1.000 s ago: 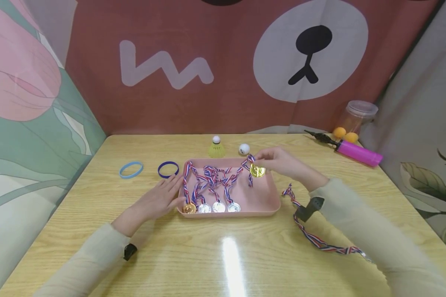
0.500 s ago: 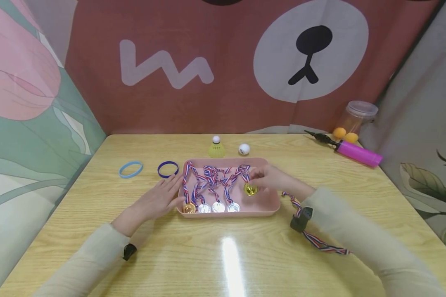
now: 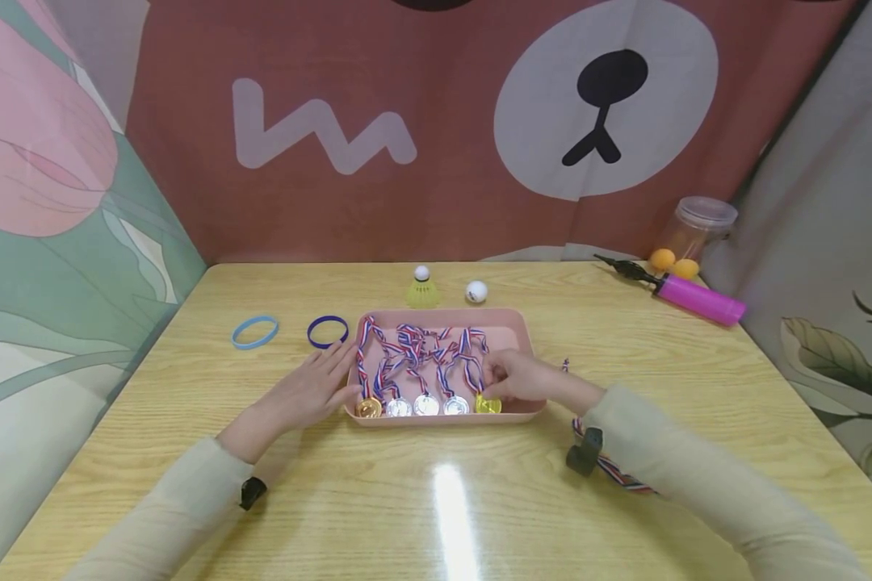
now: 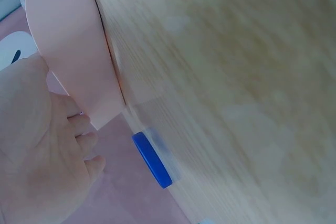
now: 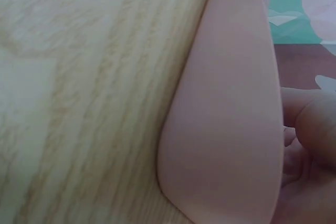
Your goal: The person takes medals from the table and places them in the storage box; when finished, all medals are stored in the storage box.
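- The right hand [image 3: 517, 381] has its fingers curled down on a gold medal [image 3: 488, 403], pinching it at the near rim of the pink tray [image 3: 525, 339], at the right end of the row.
- That row runs a bronze-coloured medal [image 3: 368, 407], then three silver medals [image 3: 426, 404], then the gold one, with the striped ribbons [image 3: 416, 349] trailing toward the far side of the tray.
- To do this well, I'd say the gold medal should sit face up and level with its neighbours, just beside the last silver one and not overlapping it.
- Its ribbon looks best laid straight back, kept off the tangle in the middle.
- The left hand [image 3: 309, 390] lies flat, fingers straight, against the tray's left edge; holding nothing, it seems to steady the tray, which should help.
- Another ribbon [image 3: 618, 473] lies on the wooden table [image 3: 443, 516] partly under the right sleeve; a careless drag of the arm could catch it.
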`<state>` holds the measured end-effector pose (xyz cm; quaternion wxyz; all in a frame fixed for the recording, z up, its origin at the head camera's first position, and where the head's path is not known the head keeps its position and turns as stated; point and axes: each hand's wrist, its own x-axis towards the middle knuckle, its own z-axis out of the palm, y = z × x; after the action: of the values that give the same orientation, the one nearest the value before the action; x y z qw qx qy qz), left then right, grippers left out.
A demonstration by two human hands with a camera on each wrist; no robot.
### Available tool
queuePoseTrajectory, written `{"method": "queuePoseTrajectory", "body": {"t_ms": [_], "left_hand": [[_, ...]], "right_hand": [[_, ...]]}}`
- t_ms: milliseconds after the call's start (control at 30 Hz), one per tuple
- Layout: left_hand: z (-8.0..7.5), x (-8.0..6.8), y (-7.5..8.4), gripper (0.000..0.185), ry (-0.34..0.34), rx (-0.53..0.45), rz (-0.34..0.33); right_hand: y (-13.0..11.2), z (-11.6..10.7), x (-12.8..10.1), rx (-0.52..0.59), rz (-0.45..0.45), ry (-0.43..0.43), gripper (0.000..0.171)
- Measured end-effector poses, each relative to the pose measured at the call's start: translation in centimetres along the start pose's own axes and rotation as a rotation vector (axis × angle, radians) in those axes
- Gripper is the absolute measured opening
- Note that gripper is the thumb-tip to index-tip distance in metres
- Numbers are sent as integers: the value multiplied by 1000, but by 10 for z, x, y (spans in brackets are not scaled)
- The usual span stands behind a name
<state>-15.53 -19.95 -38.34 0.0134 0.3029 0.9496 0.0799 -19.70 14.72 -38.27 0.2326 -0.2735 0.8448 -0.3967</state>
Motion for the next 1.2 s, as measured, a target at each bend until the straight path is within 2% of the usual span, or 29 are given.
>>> {"method": "queuePoseTrajectory", "body": {"t_ms": [333,667,967,1200], "left_hand": [[1,0,-1,63,-11,-7,-12],[1,-1,-1,64,-6,-9,-17],[0,-1,-1,65,-16,-11,-25],[0,-1,0,64,-17,-11,-19]], "right_hand": [[0,5,1,-206,-73,60,20],[0,8,1,-294,-102,87,23],[-2,8,1,-313,-89,90,23],[-3,-3,-4,-203,-47,87,19]]}}
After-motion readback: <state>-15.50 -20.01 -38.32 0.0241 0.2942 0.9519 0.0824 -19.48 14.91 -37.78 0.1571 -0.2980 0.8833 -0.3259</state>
